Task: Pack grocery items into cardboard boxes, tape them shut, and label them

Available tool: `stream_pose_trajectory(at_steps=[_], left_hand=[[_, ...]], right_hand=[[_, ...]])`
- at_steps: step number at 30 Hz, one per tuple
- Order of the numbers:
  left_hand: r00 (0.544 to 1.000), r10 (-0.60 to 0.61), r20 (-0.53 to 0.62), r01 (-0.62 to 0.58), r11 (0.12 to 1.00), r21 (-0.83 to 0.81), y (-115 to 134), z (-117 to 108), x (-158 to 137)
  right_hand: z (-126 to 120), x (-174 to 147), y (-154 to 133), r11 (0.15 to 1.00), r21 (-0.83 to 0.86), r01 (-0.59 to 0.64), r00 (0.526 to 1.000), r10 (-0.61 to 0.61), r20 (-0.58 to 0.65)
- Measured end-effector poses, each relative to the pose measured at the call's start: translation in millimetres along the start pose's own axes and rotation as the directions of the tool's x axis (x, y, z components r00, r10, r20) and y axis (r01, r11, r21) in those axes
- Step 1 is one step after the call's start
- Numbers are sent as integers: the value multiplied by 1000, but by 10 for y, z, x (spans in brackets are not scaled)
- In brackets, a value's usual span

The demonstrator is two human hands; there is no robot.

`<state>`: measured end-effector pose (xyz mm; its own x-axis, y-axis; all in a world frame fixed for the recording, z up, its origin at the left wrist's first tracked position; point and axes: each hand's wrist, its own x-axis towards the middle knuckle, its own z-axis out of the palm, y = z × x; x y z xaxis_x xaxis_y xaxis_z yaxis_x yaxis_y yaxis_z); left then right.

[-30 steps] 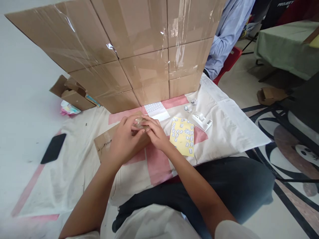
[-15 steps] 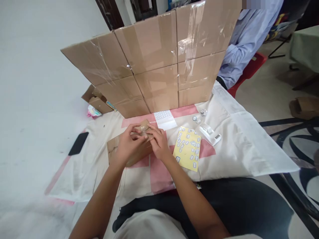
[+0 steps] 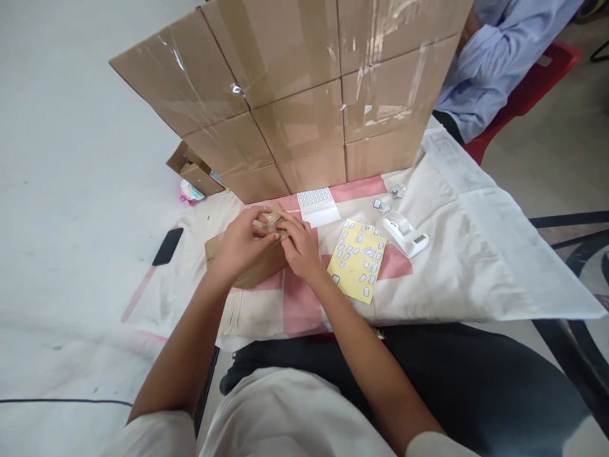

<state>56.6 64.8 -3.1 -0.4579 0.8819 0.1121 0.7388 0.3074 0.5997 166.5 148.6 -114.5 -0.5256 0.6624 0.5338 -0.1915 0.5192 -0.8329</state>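
Observation:
A small brown cardboard box lies on the cloth in front of me. My left hand reaches over its top, fingers bent and pinched at a shiny piece of clear tape by the far right end. From the other side my right hand meets it there, its fingertips closed on the same spot. Fingers hide part of the tape and the box end. Right of my right hand lies a yellow sheet covered with small outlined paper cutouts.
A tall taped cardboard panel stands behind the box. A white tape dispenser, a printed white sheet and loose cutouts lie on the cloth. A black phone is at left; a person in a blue sleeve sits beyond.
The view has tilted downward and shifted, so the panel stands higher in the picture. Both hands stay at the box end, fingers slightly shifted around the clear tape.

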Motion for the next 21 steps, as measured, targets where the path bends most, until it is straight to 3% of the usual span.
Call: stream_pose_trajectory(at_steps=[6,11,21], left_hand=[[988,34,151,10,959,-283,-146,-31,101],[983,81,162,-1,897,-442,-302,-33,155],[990,39,137,17,921,-389,-242,13,127]], right_hand=[[7,-18,-11,999,-32,26,1000,-26,-17],[20,11,22,998,-44,46,999,-46,-9],[5,12,18,998,-48,45,999,-45,-18]])
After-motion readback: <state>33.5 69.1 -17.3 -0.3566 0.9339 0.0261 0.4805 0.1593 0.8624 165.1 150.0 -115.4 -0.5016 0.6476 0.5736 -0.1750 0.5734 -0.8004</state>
